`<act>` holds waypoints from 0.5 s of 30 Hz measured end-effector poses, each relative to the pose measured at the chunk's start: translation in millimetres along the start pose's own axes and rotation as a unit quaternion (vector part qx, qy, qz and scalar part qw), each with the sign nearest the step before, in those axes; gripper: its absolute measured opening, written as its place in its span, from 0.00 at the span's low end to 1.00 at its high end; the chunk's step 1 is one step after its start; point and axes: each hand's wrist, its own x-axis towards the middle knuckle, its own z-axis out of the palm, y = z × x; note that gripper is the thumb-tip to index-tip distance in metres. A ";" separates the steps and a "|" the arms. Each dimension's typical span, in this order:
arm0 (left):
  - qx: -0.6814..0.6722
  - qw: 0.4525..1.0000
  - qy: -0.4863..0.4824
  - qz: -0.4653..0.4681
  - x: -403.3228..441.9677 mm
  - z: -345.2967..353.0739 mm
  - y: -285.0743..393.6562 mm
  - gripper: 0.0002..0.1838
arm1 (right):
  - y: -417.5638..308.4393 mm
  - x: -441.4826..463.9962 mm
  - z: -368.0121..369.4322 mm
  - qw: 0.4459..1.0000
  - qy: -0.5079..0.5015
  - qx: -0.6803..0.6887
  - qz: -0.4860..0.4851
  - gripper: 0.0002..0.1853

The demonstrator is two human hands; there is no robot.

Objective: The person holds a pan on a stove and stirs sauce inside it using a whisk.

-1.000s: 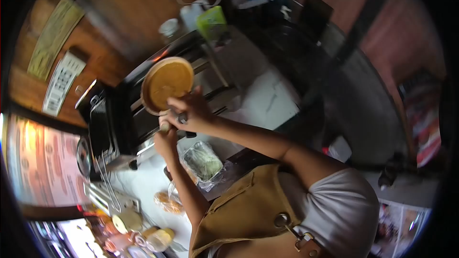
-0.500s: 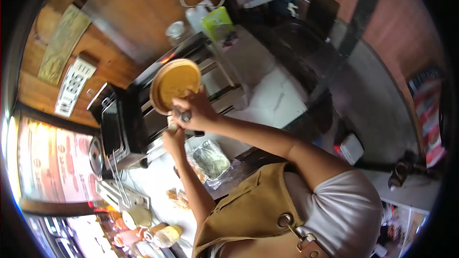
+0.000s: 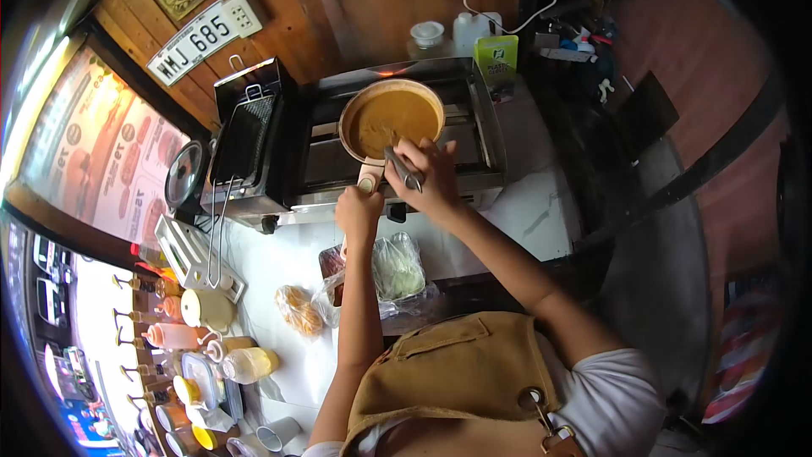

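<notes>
A round pan (image 3: 348, 110) of brown-orange sauce (image 3: 393, 116) sits over the stove (image 3: 478, 131). My left hand (image 3: 359, 210) is closed round the pan's pale handle (image 3: 369, 176), just below the rim. Above and to the right of it, my right hand (image 3: 430, 176) grips the grey handle of a utensil (image 3: 403, 171), whose far end reaches into the sauce. What that end looks like is hard to make out in the sauce.
Left of the stove stands a fryer with a wire basket (image 3: 247, 131). Nearer me are a plastic-wrapped tray (image 3: 398, 269), bagged buns (image 3: 298, 311) and several sauce bottles (image 3: 251, 364). A green box (image 3: 496, 57) stands behind the stove.
The camera view has turned, so the stove and pan now appear more level and further right. Both hands keep their grips, the left on the pan handle and the right on the utensil.
</notes>
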 end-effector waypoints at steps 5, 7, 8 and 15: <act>-0.014 1.000 -0.006 -0.006 -1.0 -6.3 3.9 0.14 | 26.4 9.7 19.3 0.995 0.092 -0.043 -0.014 0.08; -0.028 1.000 -0.002 -0.009 -1.4 -5.4 1.5 0.13 | 20.3 5.8 6.9 0.996 0.057 -0.059 0.017 0.07; -0.028 1.000 0.001 -0.003 -1.7 -5.6 2.1 0.13 | 7.9 4.1 -5.4 0.996 0.038 -0.077 0.015 0.07; -0.026 1.000 0.013 -0.004 0.8 -1.5 0.0 0.15 | 14.1 11.7 16.7 0.999 0.030 -0.002 -0.020 0.07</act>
